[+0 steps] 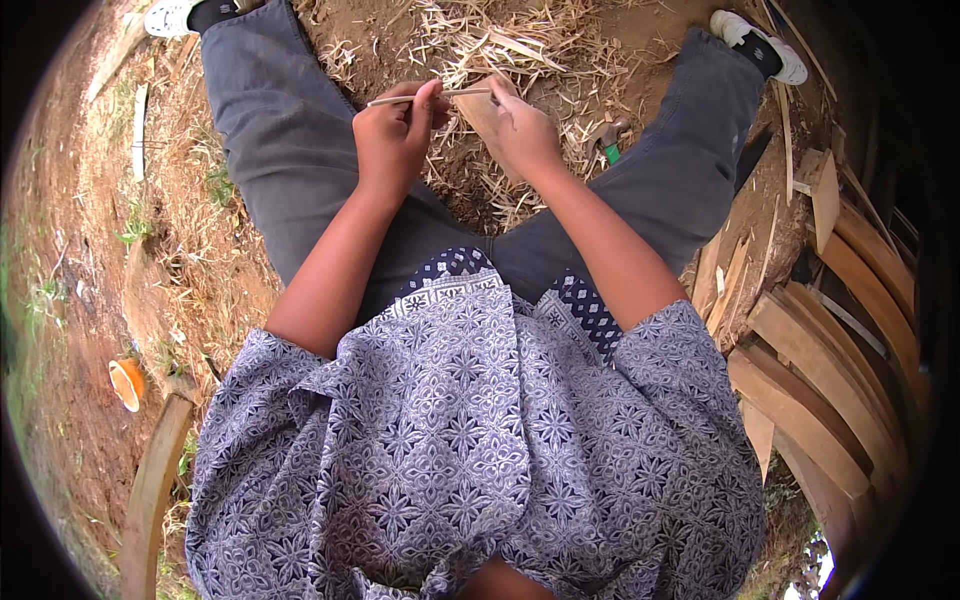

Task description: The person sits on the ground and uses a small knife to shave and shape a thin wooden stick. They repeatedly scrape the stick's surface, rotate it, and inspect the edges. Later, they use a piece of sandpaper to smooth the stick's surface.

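Head view shows a slender, pale stick (pixel 466 92).

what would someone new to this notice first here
The patterned shirt fills the lower middle. Above it, the left hand holds a thin stick that reaches to the right hand, with pale shavings scattered beyond. Wooden planks are piled on the right.
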A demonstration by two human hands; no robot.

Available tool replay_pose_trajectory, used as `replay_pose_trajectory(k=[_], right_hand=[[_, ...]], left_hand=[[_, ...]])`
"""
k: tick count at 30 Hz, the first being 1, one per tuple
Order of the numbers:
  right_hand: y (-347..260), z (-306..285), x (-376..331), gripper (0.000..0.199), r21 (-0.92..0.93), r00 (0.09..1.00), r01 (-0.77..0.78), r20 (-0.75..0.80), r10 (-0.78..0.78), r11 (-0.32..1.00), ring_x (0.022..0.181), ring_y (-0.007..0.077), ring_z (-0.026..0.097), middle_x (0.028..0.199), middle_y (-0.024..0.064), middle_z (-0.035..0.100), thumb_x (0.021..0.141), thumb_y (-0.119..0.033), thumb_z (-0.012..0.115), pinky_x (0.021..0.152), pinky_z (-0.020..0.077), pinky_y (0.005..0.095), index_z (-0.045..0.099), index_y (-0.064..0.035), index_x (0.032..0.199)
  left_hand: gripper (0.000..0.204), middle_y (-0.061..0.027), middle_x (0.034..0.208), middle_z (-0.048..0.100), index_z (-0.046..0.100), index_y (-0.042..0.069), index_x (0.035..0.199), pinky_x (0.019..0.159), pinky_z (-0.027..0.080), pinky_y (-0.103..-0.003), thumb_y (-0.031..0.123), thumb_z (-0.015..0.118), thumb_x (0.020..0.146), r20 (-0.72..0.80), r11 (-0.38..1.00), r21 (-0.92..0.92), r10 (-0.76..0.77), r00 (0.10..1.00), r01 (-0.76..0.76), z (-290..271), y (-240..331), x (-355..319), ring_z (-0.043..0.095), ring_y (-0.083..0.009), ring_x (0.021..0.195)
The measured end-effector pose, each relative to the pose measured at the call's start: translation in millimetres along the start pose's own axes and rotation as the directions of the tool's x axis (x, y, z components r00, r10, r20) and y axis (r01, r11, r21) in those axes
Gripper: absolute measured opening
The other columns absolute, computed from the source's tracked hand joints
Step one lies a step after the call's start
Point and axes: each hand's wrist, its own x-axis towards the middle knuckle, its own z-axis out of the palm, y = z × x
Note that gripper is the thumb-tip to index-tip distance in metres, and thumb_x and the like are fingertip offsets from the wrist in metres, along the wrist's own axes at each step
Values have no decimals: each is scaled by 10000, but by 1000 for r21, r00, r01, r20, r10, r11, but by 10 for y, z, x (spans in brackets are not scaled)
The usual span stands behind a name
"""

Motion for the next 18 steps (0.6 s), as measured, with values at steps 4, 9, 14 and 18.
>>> replay_pose_trajectory(k=[4, 9, 14, 18], right_hand=[[-328, 146, -126, 462, 57, 997, 76, 3, -77, 995, 1181, 333, 645, 1373, 117, 622, 978, -93, 472, 992, 513, 402, 581, -130, 1426], [33, -26, 62, 462, -41, 992, -119, 46, 121, 992, 1177, 335, 644, 1394, 115, 607, 967, -97, 467, 1003, 508, 406, 599, -136, 1408], [-40, 69, -144, 439, 27, 1000, 3, 16, -3, 1000, 1108, 352, 675, 1280, 158, 668, 971, -182, 532, 947, 535, 400, 605, -135, 1401], [208, 100, -59, 396, -40, 997, 28, -65, -31, 999, 1031, 337, 708, 1165, 160, 721, 935, -260, 623, 894, 560, 400, 685, -119, 1300]], left_hand=[[231, -109, 803, 761, 740, -58, 1007, 662, 573, -261, 127, 604, 1030, 5, 999, 28, -24, 1000, 24, 14, -39, -42, 736, -136, 711], [225, -80, 762, 742, 739, -46, 1018, 644, 561, -244, 138, 611, 1034, 17, 1000, 5, -22, 1000, 22, 9, 17, -53, 715, -112, 688], [227, -41, 766, 710, 745, -37, 1027, 602, 515, -217, 148, 615, 1038, -20, 999, 23, -40, 999, 41, -53, -15, -35, 634, -62, 649], [245, -16, 761, 669, 742, -36, 1045, 552, 451, -202, 176, 619, 1040, -25, 998, -66, -26, 999, 24, -33, -62, -37, 572, -38, 618]])
